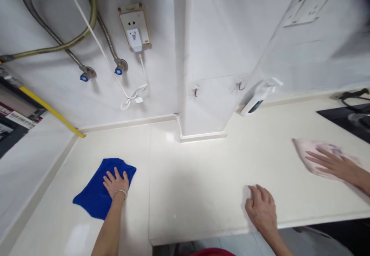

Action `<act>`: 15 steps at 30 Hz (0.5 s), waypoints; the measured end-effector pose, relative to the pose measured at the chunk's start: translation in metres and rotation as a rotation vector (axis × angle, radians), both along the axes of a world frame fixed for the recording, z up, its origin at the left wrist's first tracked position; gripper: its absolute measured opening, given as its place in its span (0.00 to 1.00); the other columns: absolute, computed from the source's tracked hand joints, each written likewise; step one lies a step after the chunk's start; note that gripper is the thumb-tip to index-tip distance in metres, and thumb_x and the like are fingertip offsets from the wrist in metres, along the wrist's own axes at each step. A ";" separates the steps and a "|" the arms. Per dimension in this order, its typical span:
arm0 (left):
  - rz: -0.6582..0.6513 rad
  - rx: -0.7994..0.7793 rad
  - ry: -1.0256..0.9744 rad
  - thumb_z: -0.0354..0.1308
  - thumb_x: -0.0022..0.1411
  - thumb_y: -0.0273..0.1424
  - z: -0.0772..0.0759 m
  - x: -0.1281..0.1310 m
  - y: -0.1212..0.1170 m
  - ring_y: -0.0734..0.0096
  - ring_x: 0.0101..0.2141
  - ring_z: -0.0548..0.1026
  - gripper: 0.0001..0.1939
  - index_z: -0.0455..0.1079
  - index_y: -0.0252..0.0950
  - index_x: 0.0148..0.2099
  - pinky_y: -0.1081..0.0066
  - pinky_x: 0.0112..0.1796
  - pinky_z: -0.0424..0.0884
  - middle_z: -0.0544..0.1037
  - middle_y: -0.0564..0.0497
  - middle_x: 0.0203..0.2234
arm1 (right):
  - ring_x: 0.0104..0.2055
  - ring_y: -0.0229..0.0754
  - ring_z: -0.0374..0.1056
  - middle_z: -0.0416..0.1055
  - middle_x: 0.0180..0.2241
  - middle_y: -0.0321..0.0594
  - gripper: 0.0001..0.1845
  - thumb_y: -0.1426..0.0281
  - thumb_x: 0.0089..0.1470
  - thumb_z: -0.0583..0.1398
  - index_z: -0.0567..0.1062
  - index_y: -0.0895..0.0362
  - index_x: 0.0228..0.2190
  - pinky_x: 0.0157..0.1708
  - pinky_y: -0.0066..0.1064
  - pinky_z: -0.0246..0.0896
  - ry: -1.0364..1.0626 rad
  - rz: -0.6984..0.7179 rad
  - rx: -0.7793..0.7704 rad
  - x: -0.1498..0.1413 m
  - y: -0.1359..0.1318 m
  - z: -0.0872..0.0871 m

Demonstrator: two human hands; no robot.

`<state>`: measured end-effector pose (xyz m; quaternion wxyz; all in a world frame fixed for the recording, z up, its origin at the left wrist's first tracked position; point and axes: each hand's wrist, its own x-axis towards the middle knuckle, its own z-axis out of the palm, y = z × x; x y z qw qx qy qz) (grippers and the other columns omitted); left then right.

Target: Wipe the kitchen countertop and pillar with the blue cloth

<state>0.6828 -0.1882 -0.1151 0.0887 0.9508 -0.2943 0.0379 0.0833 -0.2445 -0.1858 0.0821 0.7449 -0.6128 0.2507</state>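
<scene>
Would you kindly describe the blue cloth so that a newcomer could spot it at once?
On the pale countertop, look left of the seam, to the braceleted left hand. The blue cloth lies spread beneath it, solid and deep-coloured, unlike the pale pinkish cloth farther right.

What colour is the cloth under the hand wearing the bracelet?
The cloth is deep blue, best seen in the head view.

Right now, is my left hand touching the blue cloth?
Touching: the head view shows your left hand lying palm down on the blue cloth, fingers spread.
</scene>
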 end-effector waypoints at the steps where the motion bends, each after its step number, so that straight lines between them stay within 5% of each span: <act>1: -0.020 0.009 -0.002 0.39 0.67 0.45 -0.001 -0.005 0.003 0.36 0.68 0.46 0.35 0.50 0.30 0.70 0.42 0.64 0.48 0.51 0.29 0.68 | 0.60 0.60 0.55 0.61 0.54 0.55 0.25 0.71 0.52 0.53 0.66 0.59 0.52 0.57 0.55 0.57 -0.001 0.005 -0.009 0.000 0.000 -0.001; 15: -0.580 -0.041 -0.114 0.43 0.68 0.44 -0.034 -0.151 0.086 0.46 0.69 0.38 0.32 0.47 0.39 0.70 0.44 0.65 0.49 0.43 0.42 0.71 | 0.64 0.60 0.51 0.62 0.56 0.58 0.29 0.74 0.52 0.54 0.63 0.63 0.56 0.59 0.57 0.55 -0.010 0.059 -0.039 -0.001 -0.001 -0.018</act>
